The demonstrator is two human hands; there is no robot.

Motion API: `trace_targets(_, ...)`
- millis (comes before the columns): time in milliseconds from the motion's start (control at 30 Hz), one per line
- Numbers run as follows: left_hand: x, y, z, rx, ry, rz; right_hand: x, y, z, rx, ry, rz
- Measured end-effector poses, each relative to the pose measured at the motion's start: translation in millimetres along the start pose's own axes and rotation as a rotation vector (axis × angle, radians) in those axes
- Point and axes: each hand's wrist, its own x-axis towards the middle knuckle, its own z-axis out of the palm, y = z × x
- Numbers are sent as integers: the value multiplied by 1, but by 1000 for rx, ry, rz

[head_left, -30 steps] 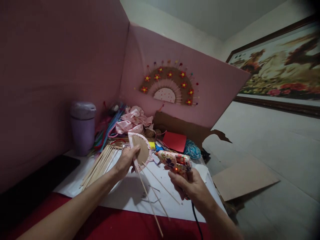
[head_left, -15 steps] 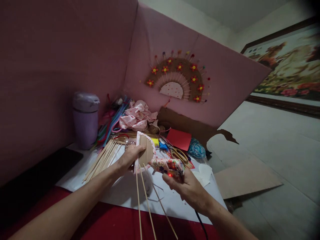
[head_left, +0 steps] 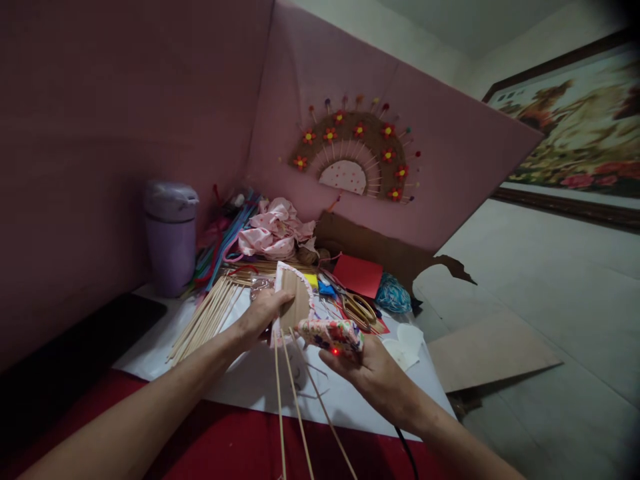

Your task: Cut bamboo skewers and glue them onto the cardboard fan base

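Observation:
My left hand (head_left: 261, 316) grips a small half-round cardboard piece (head_left: 295, 301) edged in pale fabric, held upright above the white sheet (head_left: 250, 380). Three thin wooden sticks (head_left: 295, 413) run from its lower edge down toward me. My right hand (head_left: 367, 373) is wrapped round a flower-patterned glue gun (head_left: 333, 333) with a red light on. The gun's nozzle points left and touches the lower part of the cardboard piece where the sticks meet it. A black cord (head_left: 407, 453) trails from the gun.
A pile of loose sticks (head_left: 207, 317) lies left of my hands. A purple tumbler (head_left: 171, 237), pipe cleaners (head_left: 220, 243), pink fabric (head_left: 275, 230), scissors (head_left: 357, 307), red paper (head_left: 357, 275) and blue yarn (head_left: 393, 297) crowd the back. A finished fan (head_left: 353, 160) hangs on the pink board; a cardboard sheet (head_left: 493, 350) lies right.
The glue gun has moved left from beside the cardboard piece until its nozzle meets the lower edge. The sticks now hang more steeply toward me. The view shifted slightly.

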Motion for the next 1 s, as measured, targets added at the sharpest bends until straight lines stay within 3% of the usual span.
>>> trace_targets(800, 0, -5, -1, 48, -107, 0, -6, 1, -5, -136, -2, 1)
trace_targets(1000, 0, -7, -2, 37, -86, 2, -6, -2, -4, -162, -3, -11)
